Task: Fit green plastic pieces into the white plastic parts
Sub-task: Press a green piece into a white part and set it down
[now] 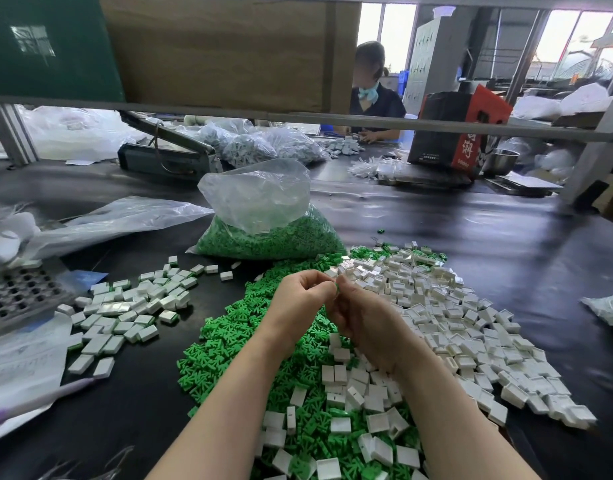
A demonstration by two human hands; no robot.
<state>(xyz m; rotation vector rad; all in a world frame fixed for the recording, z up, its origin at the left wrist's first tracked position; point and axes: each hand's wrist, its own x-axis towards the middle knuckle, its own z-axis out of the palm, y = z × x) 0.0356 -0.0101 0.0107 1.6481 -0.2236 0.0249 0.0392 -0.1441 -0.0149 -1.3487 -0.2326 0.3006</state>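
My left hand (300, 299) and my right hand (362, 320) meet above a heap of green plastic pieces (229, 351) on the black table. Their fingertips pinch one small green piece (337, 287) between them; whether a white part is also in the fingers is hidden. Loose empty white parts (464, 320) lie heaped to the right, some mixed onto the green heap near me. White parts with green showing at their edges (132, 310) lie in a loose group at the left.
A clear bag of green pieces (263, 230) stands behind the heap. A perforated grey tray (17, 292) and plastic bags lie at the left. Another person works across the table, behind a metal rail (367, 123). A red and black box (457, 133) sits far right.
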